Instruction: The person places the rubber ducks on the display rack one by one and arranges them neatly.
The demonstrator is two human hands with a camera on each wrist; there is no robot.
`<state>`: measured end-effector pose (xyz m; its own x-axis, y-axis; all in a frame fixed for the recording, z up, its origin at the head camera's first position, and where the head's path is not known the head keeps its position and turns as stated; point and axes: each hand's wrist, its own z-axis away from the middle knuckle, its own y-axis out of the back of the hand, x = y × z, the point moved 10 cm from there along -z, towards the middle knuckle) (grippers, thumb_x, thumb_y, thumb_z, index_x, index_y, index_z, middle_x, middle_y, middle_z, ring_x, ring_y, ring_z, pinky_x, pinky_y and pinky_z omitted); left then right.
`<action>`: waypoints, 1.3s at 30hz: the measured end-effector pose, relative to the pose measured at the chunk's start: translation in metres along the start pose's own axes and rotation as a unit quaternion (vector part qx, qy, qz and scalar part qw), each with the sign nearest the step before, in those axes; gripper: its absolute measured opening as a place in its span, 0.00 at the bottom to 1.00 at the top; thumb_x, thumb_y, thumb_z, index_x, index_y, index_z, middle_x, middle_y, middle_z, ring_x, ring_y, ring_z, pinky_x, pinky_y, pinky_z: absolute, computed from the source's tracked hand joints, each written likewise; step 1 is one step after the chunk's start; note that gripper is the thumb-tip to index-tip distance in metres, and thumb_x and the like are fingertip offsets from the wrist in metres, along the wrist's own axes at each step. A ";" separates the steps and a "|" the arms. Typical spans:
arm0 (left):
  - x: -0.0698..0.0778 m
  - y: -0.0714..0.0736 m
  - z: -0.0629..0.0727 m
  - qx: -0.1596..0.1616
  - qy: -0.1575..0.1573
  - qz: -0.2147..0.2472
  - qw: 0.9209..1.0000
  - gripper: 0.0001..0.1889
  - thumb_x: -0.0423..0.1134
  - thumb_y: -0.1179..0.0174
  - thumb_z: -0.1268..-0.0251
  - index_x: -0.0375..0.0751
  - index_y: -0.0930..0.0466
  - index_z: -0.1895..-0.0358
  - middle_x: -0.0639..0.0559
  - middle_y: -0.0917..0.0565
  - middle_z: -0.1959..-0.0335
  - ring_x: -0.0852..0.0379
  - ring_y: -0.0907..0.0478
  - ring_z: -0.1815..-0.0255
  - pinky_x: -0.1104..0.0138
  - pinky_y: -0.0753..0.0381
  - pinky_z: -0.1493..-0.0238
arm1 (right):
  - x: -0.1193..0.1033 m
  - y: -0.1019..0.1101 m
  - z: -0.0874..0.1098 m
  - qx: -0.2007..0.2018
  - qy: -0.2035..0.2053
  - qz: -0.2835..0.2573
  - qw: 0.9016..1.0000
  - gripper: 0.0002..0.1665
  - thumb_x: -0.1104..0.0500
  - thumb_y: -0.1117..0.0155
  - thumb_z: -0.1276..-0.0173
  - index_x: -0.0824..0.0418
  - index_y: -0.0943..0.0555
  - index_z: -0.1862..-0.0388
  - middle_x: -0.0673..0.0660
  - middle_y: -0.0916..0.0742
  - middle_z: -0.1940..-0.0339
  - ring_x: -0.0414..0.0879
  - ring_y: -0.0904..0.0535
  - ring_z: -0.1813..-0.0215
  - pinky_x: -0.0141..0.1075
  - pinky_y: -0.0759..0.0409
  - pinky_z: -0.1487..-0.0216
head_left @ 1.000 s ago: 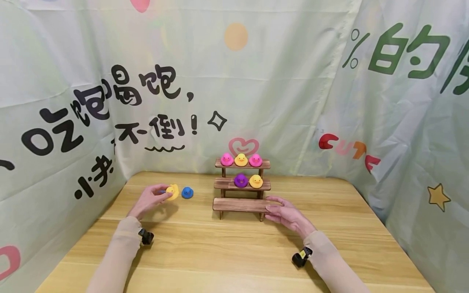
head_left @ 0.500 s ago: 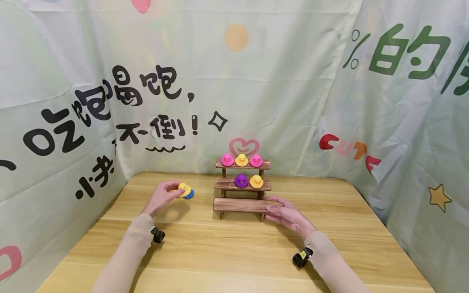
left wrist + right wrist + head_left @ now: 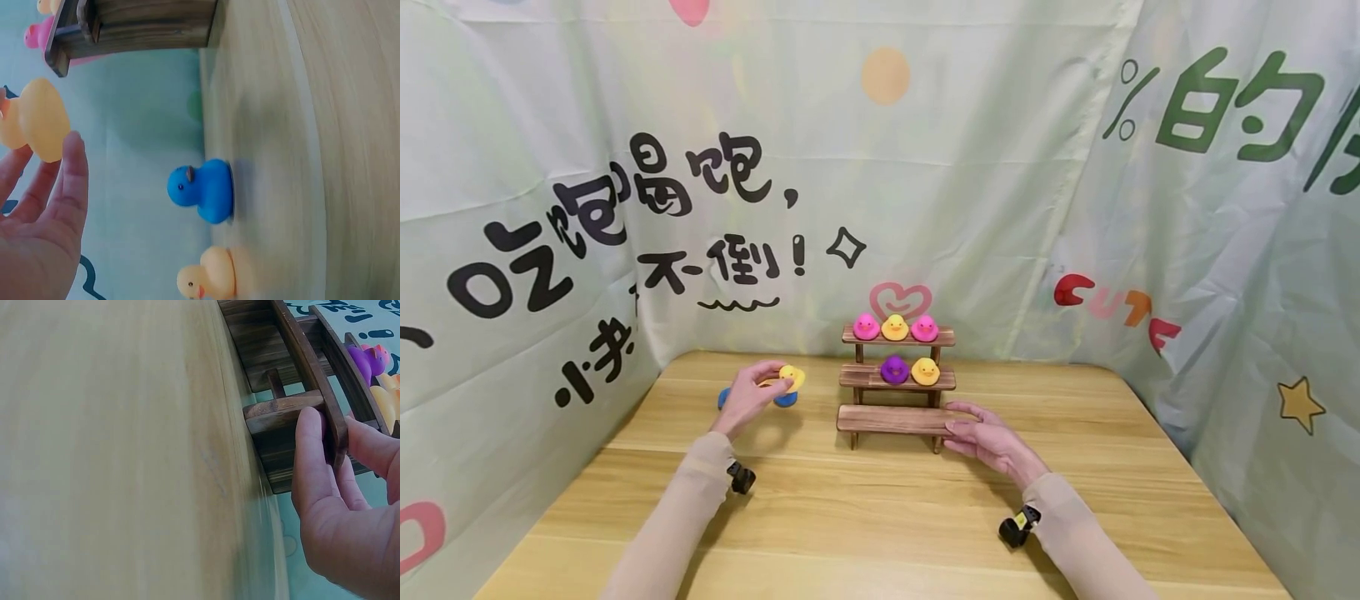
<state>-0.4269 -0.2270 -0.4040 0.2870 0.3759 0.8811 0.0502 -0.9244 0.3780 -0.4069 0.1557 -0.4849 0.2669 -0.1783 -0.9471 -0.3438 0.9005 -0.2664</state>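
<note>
My left hand [image 3: 749, 400] pinches a yellow rubber duck [image 3: 792, 379] above the table. The left wrist view shows this duck [image 3: 44, 120] between thumb and fingers, its base turned toward the camera. Under the hand a blue duck [image 3: 786, 399] sits on the table, partly covered. My right hand [image 3: 988, 440] grips the right end of the bottom step of a three-step wooden stand [image 3: 887, 419]. Thumb and fingers lie on either side of that board in the right wrist view. The middle step holds a purple duck [image 3: 894, 369] and a yellow duck [image 3: 925, 371].
Two pink ducks [image 3: 866, 327] flank a yellow one [image 3: 895, 327] on the top step. Another blue object [image 3: 723, 398] shows left of my left hand. A yellow duck [image 3: 212, 275] stands near the blue one in the left wrist view. Printed cloth [image 3: 970, 208] hangs behind the table.
My left hand has carried the yellow duck right and slightly up, over the blue duck. A blue object left of that hand has come into view. My right hand stays on the stand.
</note>
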 end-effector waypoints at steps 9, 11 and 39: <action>0.013 -0.011 -0.002 0.032 -0.027 0.033 0.999 0.19 0.43 0.34 0.35 0.36 0.19 0.46 0.39 0.16 0.50 0.55 0.19 0.53 0.65 0.16 0.57 | -0.002 0.000 0.001 0.011 0.000 0.003 1.000 0.36 0.71 0.43 0.30 0.71 0.45 0.27 0.57 0.21 0.56 0.44 0.16 0.59 0.38 0.17 0.48; 0.015 -0.014 -0.002 0.033 -0.025 0.034 0.999 0.19 0.45 0.35 0.35 0.38 0.19 0.46 0.40 0.16 0.50 0.56 0.18 0.53 0.61 0.15 0.57 | -0.001 0.000 0.000 0.010 0.000 0.003 1.000 0.36 0.71 0.43 0.30 0.71 0.45 0.27 0.57 0.21 0.56 0.44 0.16 0.59 0.38 0.17 0.48; 0.065 -0.048 0.012 0.055 -0.042 0.043 0.997 0.19 0.37 0.35 0.35 0.34 0.20 0.43 0.37 0.16 0.47 0.41 0.19 0.46 0.68 0.19 0.49 | 0.000 0.001 0.000 0.005 -0.002 0.005 1.000 0.36 0.70 0.44 0.29 0.71 0.46 0.27 0.56 0.23 0.56 0.43 0.16 0.59 0.38 0.17 0.47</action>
<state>-0.3992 -0.1592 -0.3680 0.3742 0.2932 0.8798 0.1250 -0.9560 0.2654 -0.4075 0.1563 -0.4856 0.2670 -0.1672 -0.9491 -0.3373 0.9063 -0.2545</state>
